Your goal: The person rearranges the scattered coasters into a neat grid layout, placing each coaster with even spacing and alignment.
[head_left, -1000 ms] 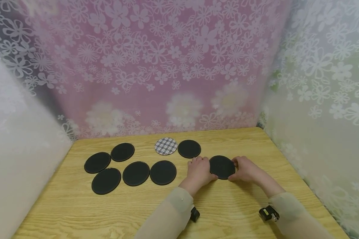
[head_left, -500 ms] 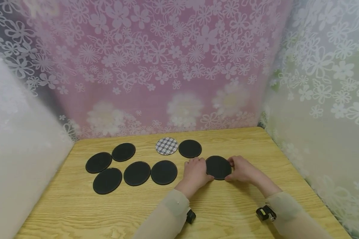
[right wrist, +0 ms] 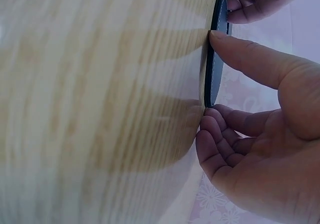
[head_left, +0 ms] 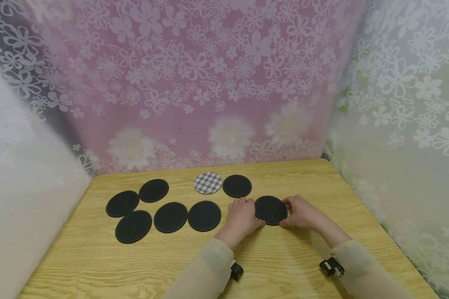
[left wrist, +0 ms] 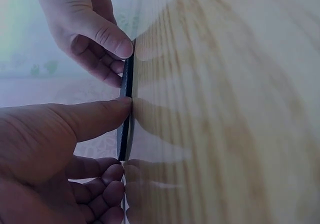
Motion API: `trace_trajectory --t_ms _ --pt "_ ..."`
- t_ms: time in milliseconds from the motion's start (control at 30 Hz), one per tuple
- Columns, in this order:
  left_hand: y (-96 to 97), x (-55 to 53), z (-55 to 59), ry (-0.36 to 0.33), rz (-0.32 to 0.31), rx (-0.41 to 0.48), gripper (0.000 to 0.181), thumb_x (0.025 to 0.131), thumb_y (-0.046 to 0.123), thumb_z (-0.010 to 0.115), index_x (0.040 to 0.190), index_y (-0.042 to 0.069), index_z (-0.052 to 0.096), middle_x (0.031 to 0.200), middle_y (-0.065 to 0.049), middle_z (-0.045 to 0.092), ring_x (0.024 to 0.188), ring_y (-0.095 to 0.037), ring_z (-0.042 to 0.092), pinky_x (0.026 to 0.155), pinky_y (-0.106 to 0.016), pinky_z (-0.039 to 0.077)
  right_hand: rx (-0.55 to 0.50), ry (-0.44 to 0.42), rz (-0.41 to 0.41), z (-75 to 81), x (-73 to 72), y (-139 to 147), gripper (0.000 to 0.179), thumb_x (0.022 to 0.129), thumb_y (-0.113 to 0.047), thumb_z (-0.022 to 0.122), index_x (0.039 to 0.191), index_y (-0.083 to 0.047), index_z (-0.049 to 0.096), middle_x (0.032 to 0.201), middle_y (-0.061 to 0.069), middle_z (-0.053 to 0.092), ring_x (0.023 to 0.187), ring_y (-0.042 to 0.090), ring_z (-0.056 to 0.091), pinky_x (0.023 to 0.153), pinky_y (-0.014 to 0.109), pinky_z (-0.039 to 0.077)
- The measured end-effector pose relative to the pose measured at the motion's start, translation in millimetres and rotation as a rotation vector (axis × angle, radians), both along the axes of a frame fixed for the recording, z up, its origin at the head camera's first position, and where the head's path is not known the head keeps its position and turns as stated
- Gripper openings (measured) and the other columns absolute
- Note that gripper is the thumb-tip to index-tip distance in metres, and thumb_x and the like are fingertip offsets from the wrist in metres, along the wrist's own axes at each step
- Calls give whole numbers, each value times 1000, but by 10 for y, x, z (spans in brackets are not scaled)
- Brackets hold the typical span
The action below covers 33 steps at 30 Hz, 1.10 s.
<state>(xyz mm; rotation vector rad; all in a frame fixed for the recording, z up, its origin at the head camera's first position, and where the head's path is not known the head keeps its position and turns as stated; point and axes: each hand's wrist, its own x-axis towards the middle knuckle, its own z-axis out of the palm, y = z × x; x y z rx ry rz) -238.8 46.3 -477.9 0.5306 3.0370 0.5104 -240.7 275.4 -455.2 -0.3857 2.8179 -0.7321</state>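
A round black coaster point(head_left: 271, 210) with a stitched edge lies flat at the wood-grain table's right half, between both hands. My left hand point(head_left: 241, 218) holds its left side, thumb at the near edge and fingers curled by the rim. On the opposite side my right hand point(head_left: 302, 212) grips the rim the same way. In the left wrist view the coaster point(left wrist: 125, 104) appears edge-on at the tabletop, with the left thumb point(left wrist: 102, 118) against it. The right wrist view shows the right thumb point(right wrist: 245, 49) on the coaster's edge point(right wrist: 214, 69).
Behind the hands, a plaid white coaster point(head_left: 208, 183) touches another black coaster point(head_left: 237, 186). Several more black coasters point(head_left: 204, 216) lie flat across the left half of the table point(head_left: 134, 265). Flowered curtains point(head_left: 217, 83) stand around the back and sides.
Both hands have slid the black coaster a short way left along the table, less in the last half second. The other coasters keep their places.
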Motion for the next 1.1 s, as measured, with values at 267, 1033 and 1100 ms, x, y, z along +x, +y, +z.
trace_trajectory --t_ms 267,1033,1100 --pt "-16 7 -11 1 -7 2 64 91 49 92 130 3 72 124 -14 67 113 -32 61 97 -48 49 12 12 16 8 7 -8 78 82 -22 99 138 18 61 121 24 66 112 40 63 99 60 54" --pt "-370 -116 185 41 30 2 79 98 57 81 158 9 60 153 -14 58 139 -36 53 113 -56 44 -37 -7 -16 186 -137 4 98 94 -31 92 159 19 37 151 42 48 138 58 51 110 68 47" --pt "-415 -143 206 43 40 0 83 98 58 81 160 9 57 156 -14 56 144 -38 50 116 -59 42 -32 -9 -17 187 -173 -34 99 95 -32 91 160 18 35 155 43 44 143 59 48 112 69 45"
